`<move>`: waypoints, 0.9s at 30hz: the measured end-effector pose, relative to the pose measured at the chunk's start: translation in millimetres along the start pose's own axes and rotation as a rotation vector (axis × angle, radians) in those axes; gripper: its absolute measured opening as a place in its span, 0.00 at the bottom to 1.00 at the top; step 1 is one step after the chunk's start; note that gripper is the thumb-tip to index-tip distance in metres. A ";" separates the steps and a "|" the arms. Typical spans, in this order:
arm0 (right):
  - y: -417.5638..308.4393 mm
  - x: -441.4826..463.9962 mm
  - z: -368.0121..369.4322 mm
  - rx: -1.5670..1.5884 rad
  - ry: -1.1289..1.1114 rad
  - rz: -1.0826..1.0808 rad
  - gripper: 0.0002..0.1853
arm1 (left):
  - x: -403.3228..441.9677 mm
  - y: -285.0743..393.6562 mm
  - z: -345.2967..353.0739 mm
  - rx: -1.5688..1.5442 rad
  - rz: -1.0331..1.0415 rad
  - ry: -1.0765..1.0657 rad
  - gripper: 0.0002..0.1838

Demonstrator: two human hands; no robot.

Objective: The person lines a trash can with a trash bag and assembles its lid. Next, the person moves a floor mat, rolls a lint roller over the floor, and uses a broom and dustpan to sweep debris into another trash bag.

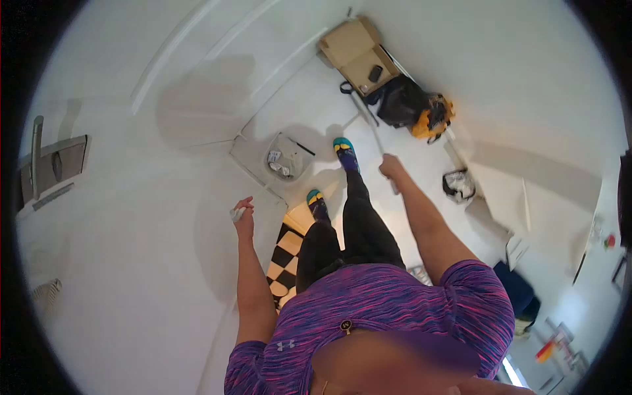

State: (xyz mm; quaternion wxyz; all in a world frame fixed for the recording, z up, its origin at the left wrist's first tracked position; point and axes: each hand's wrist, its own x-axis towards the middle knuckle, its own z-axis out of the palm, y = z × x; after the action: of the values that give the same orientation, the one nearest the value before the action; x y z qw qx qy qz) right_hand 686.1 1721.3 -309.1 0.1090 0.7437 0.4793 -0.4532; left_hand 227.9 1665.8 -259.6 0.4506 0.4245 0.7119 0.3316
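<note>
Floor (416, 153), pale and smooth-looking, spreads beneath a person standing with feet apart. The cardboard box (347, 41) lies open by the far wall, a small dark object (376, 73) inside. Against it slumps the black bag (400, 102), with a yellow-and-black bundle (434, 118) beside it. A checkered mat (287, 245) lies near the left leg, partly hidden by it, and a clear bin (288, 158) holding crumpled white scraps stands just ahead of the feet.

From the right hand (390, 166), a long handle (377, 137) slopes away toward the box and bag. Its far end is beside a dark strip, too small to identify. The hands are well apart: the right is wrapped around the handle near its upper end, while the left (243, 209), out to the side, appears to clasp a small pale thing (237, 214) in curled fingers; what it is, I cannot tell.

Crowding is the likeliest trouble, I judge. Pushed farther, the handle's end could snag the bag or shove the box. Swung toward the left, it could strike the right foot (346, 155) or tip the light-looking bin, spilling its scraps. A loosened left grip could drop the small pale thing.
</note>
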 end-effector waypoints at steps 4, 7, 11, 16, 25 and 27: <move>-43.9 -1.6 44.3 -0.138 -0.006 -0.074 0.16 | -10.3 7.1 37.2 -0.066 -0.161 0.171 0.03; -43.0 3.7 -22.0 0.020 -0.188 -0.191 0.20 | -3.0 4.7 55.4 -0.060 -0.168 0.254 0.03; -49.6 70.4 -134.0 -0.421 -0.322 -0.680 0.11 | -16.7 6.2 62.9 -0.104 -0.129 0.307 0.03; -160.8 125.8 -125.9 -0.229 -0.073 -0.260 0.11 | -39.5 1.6 76.1 -0.176 -0.181 0.447 0.03; -126.2 54.8 -66.1 -0.467 -0.432 -0.411 0.26 | -34.5 4.4 111.8 -0.110 -0.177 0.625 0.03; -113.7 107.4 -77.1 -0.735 -0.249 -0.716 0.27 | -46.0 -5.6 116.1 -0.180 -0.120 0.679 0.03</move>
State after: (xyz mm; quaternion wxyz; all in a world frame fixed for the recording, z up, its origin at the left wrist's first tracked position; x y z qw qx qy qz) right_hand 651.7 1892.0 -318.2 0.2571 0.3864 0.8141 -0.3491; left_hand 344.1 1632.4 -291.3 0.2423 0.2060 0.8129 0.4879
